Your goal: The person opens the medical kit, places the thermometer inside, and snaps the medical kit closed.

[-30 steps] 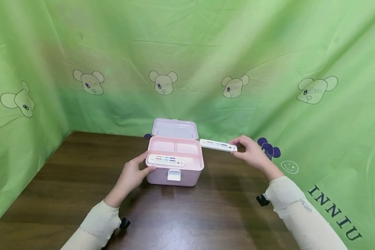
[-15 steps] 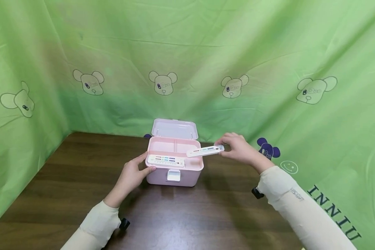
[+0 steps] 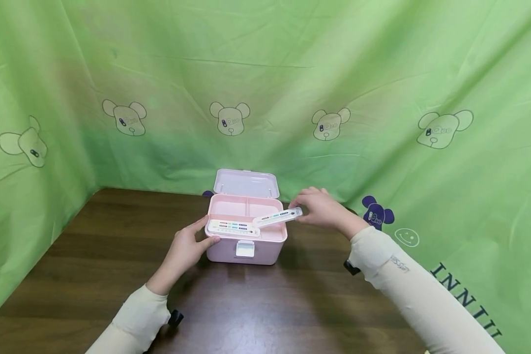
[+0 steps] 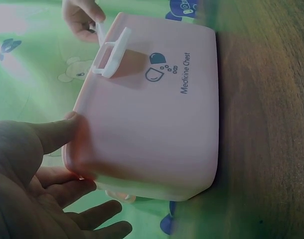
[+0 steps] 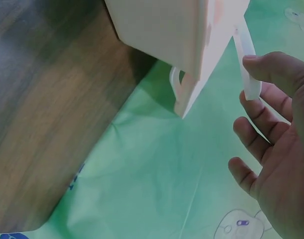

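A pink medicine box [image 3: 243,252], printed "Medicine Chest" in the left wrist view, stands with its lid [image 3: 246,184] raised. At its left front corner my left hand [image 3: 187,250] pinches the rim between thumb and forefinger, other fingers spread. Inside, along the front, lies a slim white case [image 3: 232,228] with coloured print. My right hand [image 3: 320,210] pinches the right end of a second slim white case [image 3: 274,217] between thumb and fingers. This case tilts over the open box, its left end overlapping the one inside.
The box has a white latch [image 3: 245,249] in front and a divider [image 3: 248,206] in its rear part. It stands on a dark wooden table [image 3: 248,305]. A green curtain [image 3: 274,64] with bear prints hangs close behind and at the sides.
My right hand has brought its slim white case leftward from beside the box to over its opening, lowering the left end. My left hand has stayed on the box.
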### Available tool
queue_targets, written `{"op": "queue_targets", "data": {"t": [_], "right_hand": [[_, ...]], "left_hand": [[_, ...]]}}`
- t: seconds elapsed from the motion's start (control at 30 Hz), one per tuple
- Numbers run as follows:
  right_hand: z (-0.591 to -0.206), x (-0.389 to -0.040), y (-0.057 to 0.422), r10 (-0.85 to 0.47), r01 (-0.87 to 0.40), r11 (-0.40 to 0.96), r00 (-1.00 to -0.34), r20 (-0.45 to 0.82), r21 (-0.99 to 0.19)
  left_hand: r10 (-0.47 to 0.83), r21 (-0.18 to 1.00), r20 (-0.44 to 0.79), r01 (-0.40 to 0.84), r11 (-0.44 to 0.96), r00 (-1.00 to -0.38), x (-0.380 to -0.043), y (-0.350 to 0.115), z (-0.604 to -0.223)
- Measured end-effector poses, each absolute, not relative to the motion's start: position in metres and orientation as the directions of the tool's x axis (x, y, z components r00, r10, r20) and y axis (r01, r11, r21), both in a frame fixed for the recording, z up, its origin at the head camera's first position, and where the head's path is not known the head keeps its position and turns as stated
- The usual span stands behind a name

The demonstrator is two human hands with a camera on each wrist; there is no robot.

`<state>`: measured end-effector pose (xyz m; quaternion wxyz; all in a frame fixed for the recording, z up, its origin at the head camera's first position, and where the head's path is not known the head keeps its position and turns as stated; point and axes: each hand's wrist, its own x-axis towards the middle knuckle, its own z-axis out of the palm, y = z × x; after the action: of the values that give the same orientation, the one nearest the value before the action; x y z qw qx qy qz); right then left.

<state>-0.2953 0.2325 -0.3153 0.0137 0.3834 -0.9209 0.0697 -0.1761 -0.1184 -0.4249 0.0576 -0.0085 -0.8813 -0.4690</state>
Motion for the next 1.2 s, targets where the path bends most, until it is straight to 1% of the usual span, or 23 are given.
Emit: {"op": "queue_targets", "data": {"t": [0.1, 0.2, 0.3, 0.4, 0.5, 0.7, 0.83, 1.2], "right_hand": [[-0.314, -0.298, 0.225, -0.721, -0.72, 0.683, -0.692, 0.045, -0.124], [-0.312, -0.302, 0.219, -0.74, -0.732, 0.667, -0.672, -0.014, -0.139], [-0.309, -0.308, 0.215, -0.766, -0.752, 0.641, -0.638, -0.074, -0.155], [-0.308, -0.315, 0.211, -0.793, -0.777, 0.608, -0.6, -0.103, -0.163], [-0.309, -0.32, 0.206, -0.813, -0.796, 0.583, -0.572, -0.111, -0.166], [-0.31, -0.32, 0.194, -0.817, -0.793, 0.576, -0.559, -0.139, -0.198], [-0.311, -0.32, 0.183, -0.83, -0.805, 0.558, -0.539, -0.146, -0.202], [-0.333, -0.321, 0.171, -0.855, -0.822, 0.518, -0.503, -0.126, -0.235]], "left_hand": [[-0.04, 0.829, 0.104, 0.064, 0.556, -0.994, -0.176, -0.119, -0.425], [-0.034, 0.826, 0.108, 0.07, 0.56, -0.994, -0.176, -0.119, -0.426], [-0.034, 0.826, 0.111, 0.073, 0.559, -0.993, -0.177, -0.12, -0.425], [-0.036, 0.822, 0.116, 0.075, 0.564, -0.993, -0.178, -0.121, -0.426], [-0.036, 0.821, 0.116, 0.076, 0.567, -0.993, -0.178, -0.121, -0.426], [-0.037, 0.821, 0.117, 0.075, 0.566, -0.992, -0.178, -0.12, -0.426], [-0.048, 0.821, 0.117, 0.069, 0.567, -0.992, -0.178, -0.121, -0.426], [-0.05, 0.821, 0.119, 0.07, 0.566, -0.992, -0.178, -0.119, -0.424]]}}
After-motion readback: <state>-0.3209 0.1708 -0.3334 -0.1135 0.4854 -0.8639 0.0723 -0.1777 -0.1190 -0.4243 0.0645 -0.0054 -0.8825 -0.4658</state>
